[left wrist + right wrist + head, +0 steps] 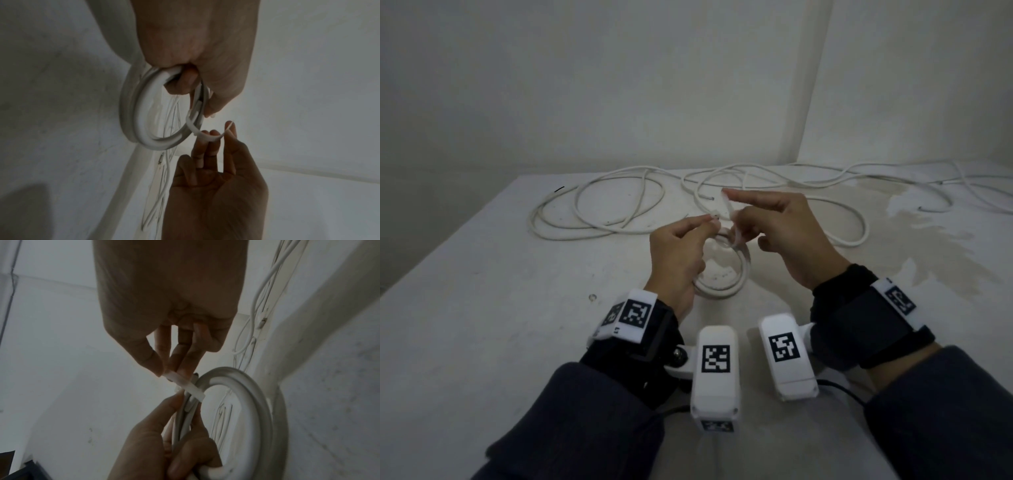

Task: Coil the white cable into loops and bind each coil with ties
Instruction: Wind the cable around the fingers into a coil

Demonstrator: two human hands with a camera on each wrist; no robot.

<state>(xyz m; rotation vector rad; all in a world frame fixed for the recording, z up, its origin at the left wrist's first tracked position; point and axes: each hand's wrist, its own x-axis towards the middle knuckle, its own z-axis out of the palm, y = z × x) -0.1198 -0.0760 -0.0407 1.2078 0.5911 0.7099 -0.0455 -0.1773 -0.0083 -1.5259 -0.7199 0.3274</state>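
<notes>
While the left hand holds the small white coil above the near middle of the worktop, its grip closed round the bundled turns, the ring hangs roughly upright, its plane tilted toward the person. The right hand pinches a flat white tie that crosses the coil's top strands. Loose white cable sprawls along the worktop's far edge, running mostly left to right.
</notes>
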